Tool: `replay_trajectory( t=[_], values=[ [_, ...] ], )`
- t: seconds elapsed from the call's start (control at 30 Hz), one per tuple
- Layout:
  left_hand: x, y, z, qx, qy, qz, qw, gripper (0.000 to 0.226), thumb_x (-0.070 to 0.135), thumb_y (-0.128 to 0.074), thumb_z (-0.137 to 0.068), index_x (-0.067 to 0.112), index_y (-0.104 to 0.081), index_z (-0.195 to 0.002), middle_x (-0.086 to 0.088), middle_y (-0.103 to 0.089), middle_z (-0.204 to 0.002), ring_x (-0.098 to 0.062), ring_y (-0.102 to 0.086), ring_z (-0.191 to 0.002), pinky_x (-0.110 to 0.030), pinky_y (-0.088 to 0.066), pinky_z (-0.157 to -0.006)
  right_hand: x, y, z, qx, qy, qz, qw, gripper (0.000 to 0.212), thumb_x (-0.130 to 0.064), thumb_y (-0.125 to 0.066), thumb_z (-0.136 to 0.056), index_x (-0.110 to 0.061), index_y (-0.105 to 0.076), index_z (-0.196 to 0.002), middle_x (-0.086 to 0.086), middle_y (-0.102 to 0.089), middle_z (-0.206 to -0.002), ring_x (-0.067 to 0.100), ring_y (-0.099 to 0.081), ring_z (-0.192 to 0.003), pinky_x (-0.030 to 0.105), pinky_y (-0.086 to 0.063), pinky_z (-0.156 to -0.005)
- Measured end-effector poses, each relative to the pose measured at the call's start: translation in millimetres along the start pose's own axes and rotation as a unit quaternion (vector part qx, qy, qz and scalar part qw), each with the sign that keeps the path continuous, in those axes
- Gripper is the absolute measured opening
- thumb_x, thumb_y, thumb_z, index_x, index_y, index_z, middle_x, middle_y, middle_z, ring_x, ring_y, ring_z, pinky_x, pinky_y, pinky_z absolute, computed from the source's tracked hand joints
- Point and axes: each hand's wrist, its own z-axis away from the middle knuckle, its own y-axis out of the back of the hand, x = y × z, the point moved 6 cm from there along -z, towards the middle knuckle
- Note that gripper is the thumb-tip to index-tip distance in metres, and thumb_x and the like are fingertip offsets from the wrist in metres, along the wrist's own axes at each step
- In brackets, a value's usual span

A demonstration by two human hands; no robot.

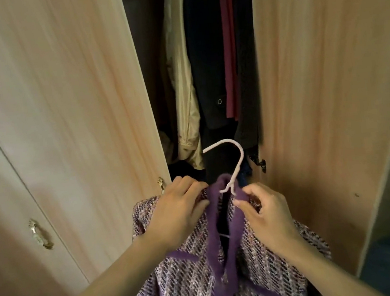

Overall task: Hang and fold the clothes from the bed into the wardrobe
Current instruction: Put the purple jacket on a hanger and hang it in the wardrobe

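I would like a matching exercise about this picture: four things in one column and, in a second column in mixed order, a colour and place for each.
Things
1. hanger
2. jacket
3. coat
4. handle

Colour and place
A. gold, on the door
B. purple, held by the left hand and right hand
C. white, hook sticking up
D. beige, hanging beside dark clothes

Pairs: 1-C, 2-B, 3-D, 4-A

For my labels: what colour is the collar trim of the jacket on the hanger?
Solid purple collar trim, clearest in the head view.
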Motion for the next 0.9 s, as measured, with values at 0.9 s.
replay_trajectory(
  t=[0.9],
  values=[
    [-206.4, -46.1, -97.7, -0.152, -0.009, -0.284, 0.947, 0.053, 0.05, -0.048, -0.095, 0.02, -0.049, -0.14, -0.007, -0.038, -0.154, -0.028, -0.018, -0.149, -0.046, -0.02, -0.118, 45.3, -15.3, -46.2, 0.042, -0.045, 0.023, 0.998, 0.012, -0.011, -0.07, -0.09, -0.022, -0.067, -0.087, -0.012, -0.061, -0.083, 0.003, -0.06, -0.076, 0.006, -0.04, -0.058]
  ],
)
